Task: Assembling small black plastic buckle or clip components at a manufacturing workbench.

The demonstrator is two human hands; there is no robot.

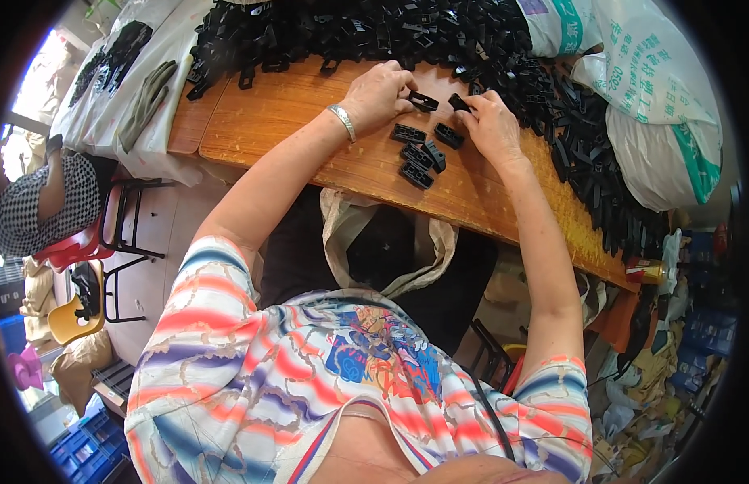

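Over the wooden table (269,109), my left hand (380,95) pinches a hollow, oblong black plastic part (424,102) between thumb and fingers. To its right, my right hand (489,125) is closed on a smaller black plastic piece (458,102). A gap separates the two pieces. Just below my right hand lies a black rectangular part (449,135). Several similar black assembled parts (417,155) sit in a loose cluster nearer to me, some touching one another. The fingertips of my right hand are partly hidden.
A big heap of black plastic parts (358,32) spans the table's far side; long black pieces (588,173) line its right. White-and-green sacks (653,105) stand at the far right. A grey glove (148,105) lies left. A cloth bag (334,234) hangs below the front edge. Another person (52,198) sits left.
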